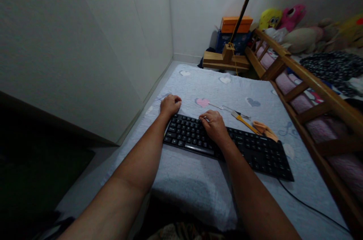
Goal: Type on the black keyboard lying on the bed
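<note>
A black keyboard lies at a slant on the light blue cloth, its cable running off to the lower right. My left hand rests at the keyboard's upper left corner with its fingers curled; whatever they may hold is hidden. My right hand is over the middle of the keyboard's upper edge, thumb and fingers pinched together; anything between them is too small to name. Behind the keyboard lie a brush with a yellow handle, thin metal tools and a folded orange-brown cloth.
A wooden bed rail runs along the right side, with plush toys beyond it. At the back, a wooden stand holds a dark pole near an orange box. A pale wall rises on the left.
</note>
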`<state>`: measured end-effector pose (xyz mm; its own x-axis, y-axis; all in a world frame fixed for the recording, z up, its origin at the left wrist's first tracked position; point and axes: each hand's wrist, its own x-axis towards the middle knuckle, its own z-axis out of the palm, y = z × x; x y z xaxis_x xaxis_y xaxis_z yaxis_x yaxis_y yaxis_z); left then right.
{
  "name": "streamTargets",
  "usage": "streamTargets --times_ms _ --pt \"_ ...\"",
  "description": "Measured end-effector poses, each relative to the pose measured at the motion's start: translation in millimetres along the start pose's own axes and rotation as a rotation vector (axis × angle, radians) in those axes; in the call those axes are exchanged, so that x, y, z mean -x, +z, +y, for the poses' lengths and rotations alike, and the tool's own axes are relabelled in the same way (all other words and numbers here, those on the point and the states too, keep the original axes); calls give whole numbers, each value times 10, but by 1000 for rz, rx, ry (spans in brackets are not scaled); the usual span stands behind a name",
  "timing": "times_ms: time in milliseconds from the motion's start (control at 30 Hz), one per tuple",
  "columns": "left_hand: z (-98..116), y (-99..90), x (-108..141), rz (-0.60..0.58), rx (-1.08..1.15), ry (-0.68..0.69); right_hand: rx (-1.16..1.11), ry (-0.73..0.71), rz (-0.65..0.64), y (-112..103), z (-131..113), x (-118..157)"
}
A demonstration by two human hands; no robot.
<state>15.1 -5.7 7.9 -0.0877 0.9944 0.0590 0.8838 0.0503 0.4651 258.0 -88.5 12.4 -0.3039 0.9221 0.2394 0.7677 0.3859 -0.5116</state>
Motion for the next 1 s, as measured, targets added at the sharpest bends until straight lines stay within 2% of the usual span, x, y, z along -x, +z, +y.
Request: streamTargets --times_ms 400,1000 --pt "2 -4 3 -9 -3 -5 16 16 -32 -7 -78 -2" --pt "-16 8 -1 -5 -1 -2 41 34 16 -46 -16 4"
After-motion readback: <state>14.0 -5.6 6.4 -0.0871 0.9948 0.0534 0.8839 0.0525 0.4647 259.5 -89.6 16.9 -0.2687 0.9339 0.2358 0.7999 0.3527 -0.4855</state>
